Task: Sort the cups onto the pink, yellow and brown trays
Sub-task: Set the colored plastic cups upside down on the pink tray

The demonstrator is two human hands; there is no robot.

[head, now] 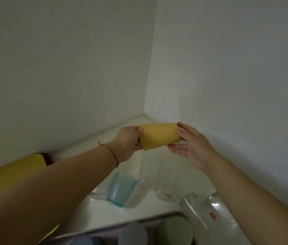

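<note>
While tipped sideways, the yellow cup [159, 136] hung above the surface [90, 145].
Left grip [127, 142] pinched one end; right grip [191, 145], fingers nearly straight, touched the other.

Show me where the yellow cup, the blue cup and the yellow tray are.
yellow cup [159, 136], head view, middle of its side
blue cup [120, 190], head view, middle of its side
yellow tray [10, 174], head view, bare top near its corner

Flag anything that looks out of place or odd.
Crumpled clear plastic lies on the counter beside a blue cup, off any tray. The yellow cup is sideways between the left hand and right hand. No spill or damage shows.
</note>
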